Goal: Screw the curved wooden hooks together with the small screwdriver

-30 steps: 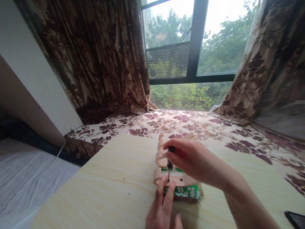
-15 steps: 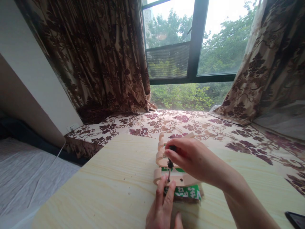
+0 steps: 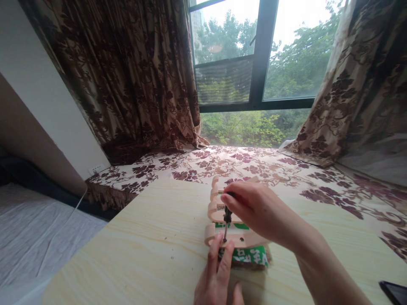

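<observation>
My right hand (image 3: pixel 249 201) is closed around a small screwdriver (image 3: pixel 227 215) with a dark handle, held nearly upright. Its thin shaft runs down to a dark screw (image 3: pixel 224 240) in a pale piece with a curled end (image 3: pixel 210 234). My left hand (image 3: pixel 216 271) lies in front with its fingers spread; two fingertips press on the piece, one on each side of the screw. Another dark hole or screw head (image 3: pixel 242 239) shows to the right. Several similar curled pieces stand in a row behind, partly hidden by my right hand. Below them lies a green-and-white printed block (image 3: pixel 251 255).
The work lies on a light wood-grain table (image 3: pixel 143 241). Beyond it is a ledge with a flowered cover (image 3: pixel 260 163), under a window. A dark flat object (image 3: pixel 394 292) pokes in at the lower right. A bed (image 3: pixel 38 224) with a white cable is at left.
My right hand has turned slightly on the screwdriver handle, its fingers shifting. A printed label behind it now shows more. My left hand keeps its place.
</observation>
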`<move>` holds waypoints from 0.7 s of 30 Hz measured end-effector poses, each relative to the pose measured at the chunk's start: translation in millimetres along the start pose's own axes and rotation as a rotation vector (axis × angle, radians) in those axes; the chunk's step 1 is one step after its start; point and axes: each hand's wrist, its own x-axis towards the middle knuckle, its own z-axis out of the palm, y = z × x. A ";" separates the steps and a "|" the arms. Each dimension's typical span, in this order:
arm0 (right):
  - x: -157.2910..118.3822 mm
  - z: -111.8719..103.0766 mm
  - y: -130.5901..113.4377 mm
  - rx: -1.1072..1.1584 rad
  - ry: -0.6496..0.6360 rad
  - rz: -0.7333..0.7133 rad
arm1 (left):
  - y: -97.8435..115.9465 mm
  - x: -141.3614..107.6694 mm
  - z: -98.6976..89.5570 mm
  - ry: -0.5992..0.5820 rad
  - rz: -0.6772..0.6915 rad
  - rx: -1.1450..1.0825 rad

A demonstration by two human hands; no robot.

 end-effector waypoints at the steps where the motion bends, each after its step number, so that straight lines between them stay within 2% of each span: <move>1: -0.8 -0.9 -1.7 0.022 -0.015 -0.009 | 0.3 0.1 -0.5 -0.005 0.003 0.005; 6: -2.1 -1.1 -4.1 0.063 -0.056 -0.050 | 2.3 2.4 -3.4 -0.029 -0.009 0.031; 12: 1.3 2.2 1.4 -0.040 -0.004 0.020 | 2.6 3.7 -3.1 -0.019 -0.024 0.036; 18: -2.3 -2.0 -5.2 0.094 -0.087 -0.023 | 1.4 2.9 -0.5 0.021 -0.006 0.036; 21: -2.5 -0.7 -3.1 0.099 -0.085 -0.016 | -0.4 1.6 1.7 0.020 -0.005 0.042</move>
